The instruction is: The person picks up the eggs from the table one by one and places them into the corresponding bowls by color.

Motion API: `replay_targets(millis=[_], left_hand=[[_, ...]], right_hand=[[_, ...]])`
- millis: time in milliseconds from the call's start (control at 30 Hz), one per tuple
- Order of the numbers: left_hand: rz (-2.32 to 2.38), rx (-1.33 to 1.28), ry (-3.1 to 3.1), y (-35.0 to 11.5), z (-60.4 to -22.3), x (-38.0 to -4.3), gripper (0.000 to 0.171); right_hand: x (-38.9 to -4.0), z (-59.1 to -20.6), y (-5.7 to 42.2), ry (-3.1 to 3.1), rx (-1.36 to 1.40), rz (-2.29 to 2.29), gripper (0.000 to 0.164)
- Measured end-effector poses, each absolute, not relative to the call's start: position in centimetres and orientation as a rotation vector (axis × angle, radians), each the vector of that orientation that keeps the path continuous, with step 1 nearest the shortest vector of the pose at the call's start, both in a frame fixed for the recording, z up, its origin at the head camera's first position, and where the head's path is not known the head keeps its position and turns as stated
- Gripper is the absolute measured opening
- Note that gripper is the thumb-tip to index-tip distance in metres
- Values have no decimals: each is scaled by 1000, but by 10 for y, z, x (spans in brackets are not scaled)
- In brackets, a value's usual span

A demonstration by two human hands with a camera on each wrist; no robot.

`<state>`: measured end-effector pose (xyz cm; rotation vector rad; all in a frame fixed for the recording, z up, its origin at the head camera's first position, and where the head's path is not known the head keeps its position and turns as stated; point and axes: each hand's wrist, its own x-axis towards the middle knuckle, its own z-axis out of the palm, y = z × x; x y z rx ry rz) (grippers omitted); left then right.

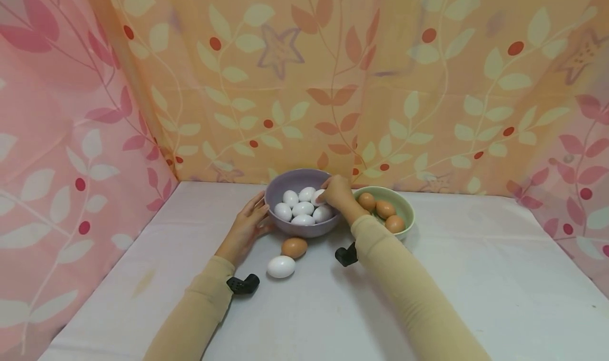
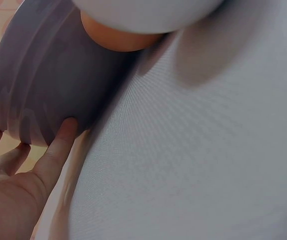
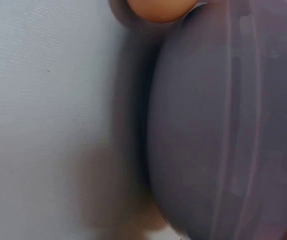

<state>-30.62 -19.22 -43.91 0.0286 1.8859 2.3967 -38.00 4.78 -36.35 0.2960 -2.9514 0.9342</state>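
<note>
A purple bowl [image 1: 304,233] stands on the white-covered table, with several white eggs [image 1: 303,209] in it. My left hand [image 1: 244,226] rests against the bowl's left side. In the left wrist view its thumb and extended fingers touch the outer wall of the purple bowl [image 2: 58,75]. Over the bowl's right inner side, my right hand [image 1: 340,192] pinches a white egg [image 1: 318,197], partly covered by the fingers. The right wrist view shows the outside of the purple bowl [image 3: 198,125]; the right fingers are mostly hidden there.
Right of the purple bowl, partly behind my right forearm, a pale green bowl [image 1: 407,213] holds brown eggs [image 1: 386,209]. A brown egg [image 1: 294,248] and a white egg [image 1: 281,267] lie on the table in front of the purple bowl. Patterned cloth [image 1: 304,86] hangs behind.
</note>
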Motion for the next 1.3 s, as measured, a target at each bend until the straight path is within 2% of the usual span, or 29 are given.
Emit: replay_targets(millis=[167, 267, 400, 667, 967, 1300], left_hand=[[2392, 9, 1891, -191, -439, -306, 59], [2386, -5, 1892, -191, -439, -307, 58], [2382, -10, 1888, -190, -440, -307, 57], [2387, -9, 1888, -189, -439, -307, 58], [2372, 39, 1904, -190, -438, -307, 59], [2386, 42, 1882, -192, -438, -305, 59]], right_hand=[[-379, -366, 47, -2982, 300, 829, 17], [-379, -368, 47, -2995, 315, 767, 12], [-377, -369, 49, -2972, 324, 837, 20], [-357, -366, 57, -2788, 409, 1346, 34], [-310, -359, 59, -2631, 482, 1754, 37], [-269, -361, 57, -2638, 588, 1864, 36]])
